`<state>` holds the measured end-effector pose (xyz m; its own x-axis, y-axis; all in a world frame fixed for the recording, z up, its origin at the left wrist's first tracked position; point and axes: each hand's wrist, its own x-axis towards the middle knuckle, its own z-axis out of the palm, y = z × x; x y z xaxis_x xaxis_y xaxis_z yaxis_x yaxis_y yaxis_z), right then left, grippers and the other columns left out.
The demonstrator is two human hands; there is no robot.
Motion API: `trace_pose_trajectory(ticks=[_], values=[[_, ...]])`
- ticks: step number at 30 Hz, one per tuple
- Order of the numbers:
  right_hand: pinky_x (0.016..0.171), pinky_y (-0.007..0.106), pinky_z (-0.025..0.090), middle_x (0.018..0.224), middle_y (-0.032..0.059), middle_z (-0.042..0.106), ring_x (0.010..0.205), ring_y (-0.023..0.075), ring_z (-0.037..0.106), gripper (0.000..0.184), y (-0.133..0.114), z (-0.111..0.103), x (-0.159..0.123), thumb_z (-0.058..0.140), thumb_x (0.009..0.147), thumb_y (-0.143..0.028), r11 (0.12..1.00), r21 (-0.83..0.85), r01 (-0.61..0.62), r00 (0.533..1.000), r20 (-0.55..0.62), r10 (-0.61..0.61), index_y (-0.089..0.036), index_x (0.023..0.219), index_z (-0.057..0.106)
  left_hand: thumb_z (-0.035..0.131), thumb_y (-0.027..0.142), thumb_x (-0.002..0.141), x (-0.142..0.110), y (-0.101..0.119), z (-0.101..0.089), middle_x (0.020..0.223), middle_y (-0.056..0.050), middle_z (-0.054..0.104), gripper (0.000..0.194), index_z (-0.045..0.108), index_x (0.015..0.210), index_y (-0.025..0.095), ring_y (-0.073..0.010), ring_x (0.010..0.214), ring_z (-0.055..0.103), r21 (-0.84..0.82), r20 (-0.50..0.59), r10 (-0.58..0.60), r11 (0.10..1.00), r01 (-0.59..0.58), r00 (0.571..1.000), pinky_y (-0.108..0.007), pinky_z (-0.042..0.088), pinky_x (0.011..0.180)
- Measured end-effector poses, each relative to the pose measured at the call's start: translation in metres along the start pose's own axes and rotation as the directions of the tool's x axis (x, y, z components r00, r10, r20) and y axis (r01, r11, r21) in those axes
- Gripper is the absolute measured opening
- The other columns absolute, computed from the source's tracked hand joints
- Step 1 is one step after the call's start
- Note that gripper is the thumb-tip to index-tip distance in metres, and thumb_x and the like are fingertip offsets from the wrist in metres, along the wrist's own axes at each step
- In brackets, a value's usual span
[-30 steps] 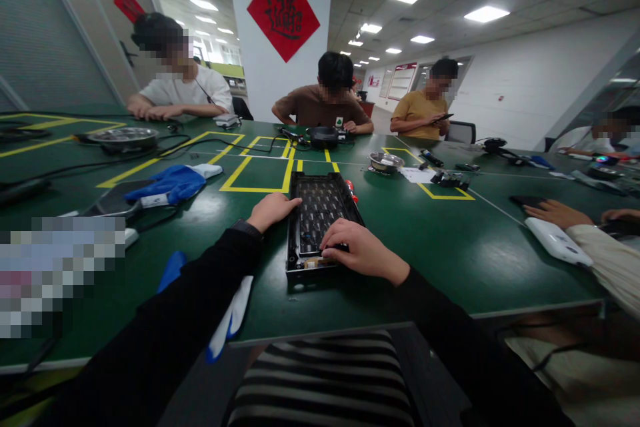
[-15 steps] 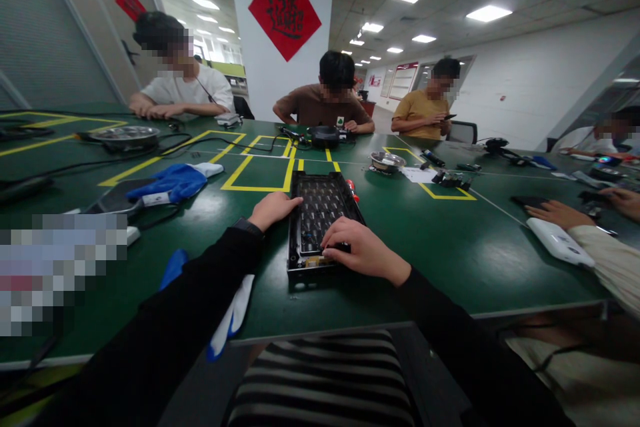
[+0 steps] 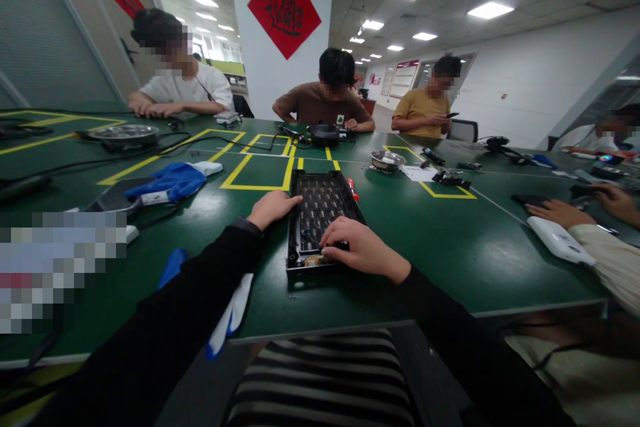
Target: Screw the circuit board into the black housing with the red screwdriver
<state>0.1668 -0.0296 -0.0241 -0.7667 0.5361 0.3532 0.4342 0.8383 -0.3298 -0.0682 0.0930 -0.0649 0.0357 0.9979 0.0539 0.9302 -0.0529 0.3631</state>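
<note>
Big bright room, with a white pillar (image 3: 260,77) behind a long green table (image 3: 425,233) marked with yellow tape (image 3: 255,187). Across it, a person in white (image 3: 207,90), a person in brown (image 3: 307,103) and a person in yellow (image 3: 420,107), all well apart from the work. Flat on the table, right in front, an open black box (image 3: 313,269) with rows of small shiny bits (image 3: 320,197) inside. Left hand (image 3: 270,209) holding the box's left wall, thumb over the rim, other fingers mostly hidden. Right hand (image 3: 360,247) bent over the near end, thumb close to the fingertips, with a dark patch (image 3: 341,245) between; cannot tell whether pinching a small thing or only letting the box show through. Looks like close finger work at that end, with the left hand steadying the box. For the next move, seems to need a still box, soft little moves and a good look under the right hand, covering the spot. Off to the left, a blue glove (image 3: 170,181), and a second glove (image 3: 235,310) half under the left sleeve (image 3: 200,280), hanging over the table edge and easy to drag. Smaller, a metal bowl (image 3: 387,160) beyond the box to the right, and a little red thing (image 3: 351,185) just beside the box's far right side, maybe easy to bump.
</note>
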Motion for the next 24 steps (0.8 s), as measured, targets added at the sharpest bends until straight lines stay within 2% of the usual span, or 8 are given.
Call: trace_pose_trajectory(ticks=[15,24], values=[[0.083,0.033,0.041,0.09,0.0054,0.065,0.086,0.0168,0.055,0.011,0.0001,0.0005,0.0,0.056,0.082,-0.023,1.0,-0.009,0.009,1.0,-0.002,-0.009,-0.017,0.082,0.065,0.034,0.064,0.076,-0.0009,0.0017,-0.0013,0.065,-0.011,0.064,0.059,0.064,0.06,0.016,-0.021,0.065,0.06,0.012,-0.003,-0.003,1.0,0.003,1.0,-0.025,0.035,0.053],[0.081,0.033,0.04,0.088,0.0053,0.064,0.086,0.0172,0.054,0.016,-0.0006,-0.0002,0.0011,0.057,0.081,-0.03,1.0,-0.02,-0.006,1.0,-0.003,0.006,-0.017,0.085,0.066,0.035,0.065,0.075,-0.0023,0.0003,-0.0013,0.067,-0.012,0.064,0.06,0.064,0.06,0.015,-0.0207,0.063,0.059,-0.027,-0.008,0.001,1.0,-0.001,1.0,-0.027,0.035,0.052]])
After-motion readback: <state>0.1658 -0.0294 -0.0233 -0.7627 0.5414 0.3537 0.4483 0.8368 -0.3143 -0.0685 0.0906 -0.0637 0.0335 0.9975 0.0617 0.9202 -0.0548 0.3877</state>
